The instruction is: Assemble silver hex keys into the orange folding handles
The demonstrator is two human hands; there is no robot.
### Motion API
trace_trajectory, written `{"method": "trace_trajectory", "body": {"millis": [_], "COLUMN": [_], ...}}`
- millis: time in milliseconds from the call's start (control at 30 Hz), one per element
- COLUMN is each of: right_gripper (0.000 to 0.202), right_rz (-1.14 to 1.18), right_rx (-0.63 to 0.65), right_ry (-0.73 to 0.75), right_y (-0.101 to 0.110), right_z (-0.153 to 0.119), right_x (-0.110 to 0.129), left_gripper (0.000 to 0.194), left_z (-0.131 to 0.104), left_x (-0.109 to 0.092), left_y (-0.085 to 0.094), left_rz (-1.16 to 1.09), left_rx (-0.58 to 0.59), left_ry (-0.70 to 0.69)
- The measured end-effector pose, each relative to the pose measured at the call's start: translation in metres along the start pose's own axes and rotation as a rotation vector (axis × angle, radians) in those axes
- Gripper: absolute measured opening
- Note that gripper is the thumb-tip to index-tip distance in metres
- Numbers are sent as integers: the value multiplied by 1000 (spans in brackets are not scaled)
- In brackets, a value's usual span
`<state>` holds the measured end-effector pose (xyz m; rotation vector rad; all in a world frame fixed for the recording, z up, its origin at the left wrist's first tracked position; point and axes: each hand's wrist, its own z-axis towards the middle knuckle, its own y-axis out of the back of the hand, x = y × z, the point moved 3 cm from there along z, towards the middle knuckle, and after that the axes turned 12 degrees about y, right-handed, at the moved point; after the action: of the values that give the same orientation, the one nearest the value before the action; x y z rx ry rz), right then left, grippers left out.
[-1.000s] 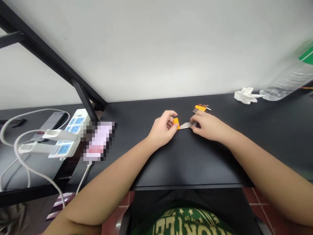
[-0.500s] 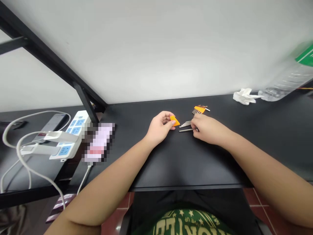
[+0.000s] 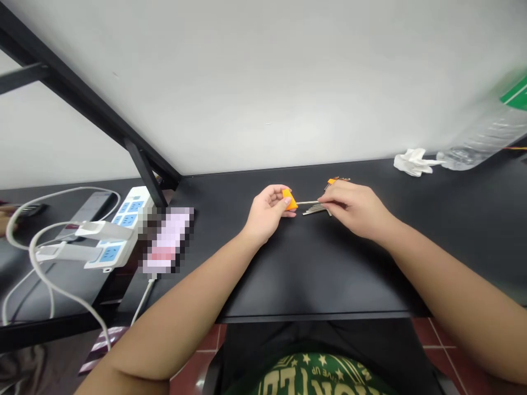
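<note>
My left hand (image 3: pixel 263 213) pinches a small orange hex key holder (image 3: pixel 289 199) above the black desk. Thumb and fingers of my right hand (image 3: pixel 356 207) close on a thin metal hex key (image 3: pixel 308 203). The key lies level, and its left end meets the holder's right edge; whether it sits inside a hole is too small to tell. Under and beside my right fingers are several loose hex keys (image 3: pixel 315 209) on the desk. Behind that hand, a second orange holder (image 3: pixel 331 181) with keys in it is partly covered.
A crumpled white tissue (image 3: pixel 414 162) and a clear plastic bottle (image 3: pixel 473 148) stand near the wall at right. At left are a phone (image 3: pixel 168 238) on a cable, a white power strip (image 3: pixel 119 227) with plugs, and a black metal frame (image 3: pixel 142 170).
My right hand has lifted a hex key from the loose ones and brought it to the orange holder. The left hand has tilted the holder and shifted slightly left.
</note>
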<state>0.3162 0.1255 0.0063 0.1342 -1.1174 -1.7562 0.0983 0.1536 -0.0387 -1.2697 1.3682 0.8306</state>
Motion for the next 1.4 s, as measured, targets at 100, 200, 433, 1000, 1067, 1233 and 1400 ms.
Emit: {"method": "trace_trajectory", "body": {"millis": [100, 200, 433, 1000, 1067, 1233, 1400], "right_gripper": [23, 26, 31, 11, 10, 12, 11], "right_rz": [-29, -58, 19, -224, -248, -288, -321], "right_rx": [57, 109, 216, 440, 425, 493, 549], "right_ry": [27, 51, 125, -94, -101, -158, -273], "right_y": [-1, -4, -19, -22, -21, -21, -21], "right_z": [-1, -3, -3, -12, -10, -7, -8], "right_x": [-1, -1, 14, -20, -18, -13, -8], "left_gripper": [39, 40, 44, 40, 39, 40, 46], "left_z": [0, -1, -6, -4, -3, -2, -3], "left_x": [0, 0, 3, 5, 6, 7, 5], "left_y": [1, -2, -12, -10, -10, -10, -10], "left_rz": [-18, -11, -12, 32, 48, 57, 34], "left_rx": [-6, 18, 118, 164, 169, 157, 155], "left_ry": [11, 30, 79, 38, 18, -4, -12]}}
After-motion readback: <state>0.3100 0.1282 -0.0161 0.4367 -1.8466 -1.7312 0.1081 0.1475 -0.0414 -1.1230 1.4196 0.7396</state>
